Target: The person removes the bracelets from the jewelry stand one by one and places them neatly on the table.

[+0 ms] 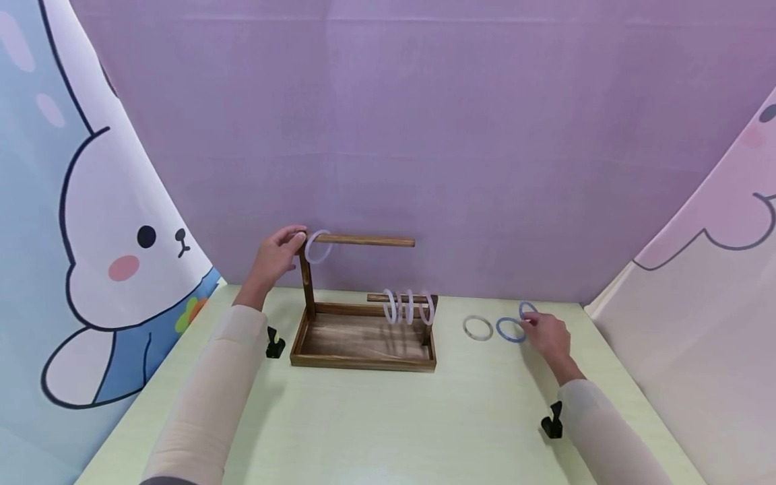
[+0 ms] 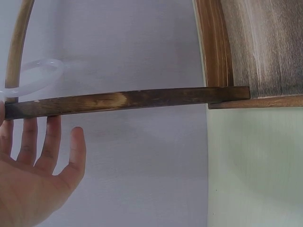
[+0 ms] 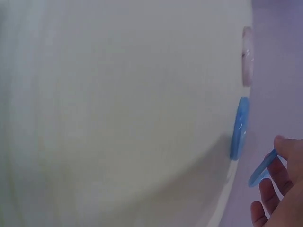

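Observation:
At the left, my left hand holds the top of the upright post of a wooden bangle stand; the left wrist view shows several fingers behind the post. A pale translucent bangle hangs on the upper bar, close to that hand. Several more pale bangles hang on the lower bar, over the tray. My right hand pinches a blue bangle between thumb and fingers, raised off the table. Beside it, another blue bangle lies flat, with a greyish clear bangle to its left.
The pale table meets a purple cloth backdrop at its far edge. Printed cloth panels stand on both sides. A small black clip-like object is by the left forearm, and a similar one by the right.

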`<state>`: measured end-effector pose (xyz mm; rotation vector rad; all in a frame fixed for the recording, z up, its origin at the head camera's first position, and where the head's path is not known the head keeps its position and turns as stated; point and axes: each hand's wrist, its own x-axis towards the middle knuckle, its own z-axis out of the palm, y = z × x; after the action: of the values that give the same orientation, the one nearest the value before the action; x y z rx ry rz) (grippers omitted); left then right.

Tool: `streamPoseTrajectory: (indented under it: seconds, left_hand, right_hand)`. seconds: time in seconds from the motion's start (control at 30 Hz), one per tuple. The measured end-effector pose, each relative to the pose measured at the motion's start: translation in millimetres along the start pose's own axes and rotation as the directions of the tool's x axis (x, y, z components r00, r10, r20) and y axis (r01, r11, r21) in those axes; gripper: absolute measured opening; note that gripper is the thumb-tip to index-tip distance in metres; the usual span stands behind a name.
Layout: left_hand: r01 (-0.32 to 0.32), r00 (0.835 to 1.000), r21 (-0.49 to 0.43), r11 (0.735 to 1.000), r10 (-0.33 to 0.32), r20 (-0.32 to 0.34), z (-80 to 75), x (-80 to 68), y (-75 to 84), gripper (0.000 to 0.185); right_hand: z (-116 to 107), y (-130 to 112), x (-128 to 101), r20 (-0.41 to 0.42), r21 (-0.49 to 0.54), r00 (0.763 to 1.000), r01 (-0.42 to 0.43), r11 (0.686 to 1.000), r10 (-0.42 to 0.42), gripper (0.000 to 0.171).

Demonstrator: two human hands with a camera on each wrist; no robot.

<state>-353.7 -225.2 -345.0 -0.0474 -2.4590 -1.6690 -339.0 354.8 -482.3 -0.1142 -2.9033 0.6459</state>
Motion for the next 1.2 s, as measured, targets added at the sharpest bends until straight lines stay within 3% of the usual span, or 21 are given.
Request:
streamPoseTrajectory:
  seconds: [0.5, 1.2]
  left_hand:
    - [0.001, 1.0, 0.008, 1.0, -0.001, 0.0, -0.3, 2.5, -1.8, 0.052]
    - [-0.011, 1.0, 0.015, 1.0, 0.011, 0.006, -0.4, 2.6, -1.1, 0.055]
  right_hand:
    - [4.8, 25.3, -1.7, 0.041, -0.146, 0.999, 0.002, 0.989, 0.004, 0.038]
    - [3.6, 33.5, -0.1, 0.095, -0.16, 0.995, -0.002, 0.987, 0.018, 0.031]
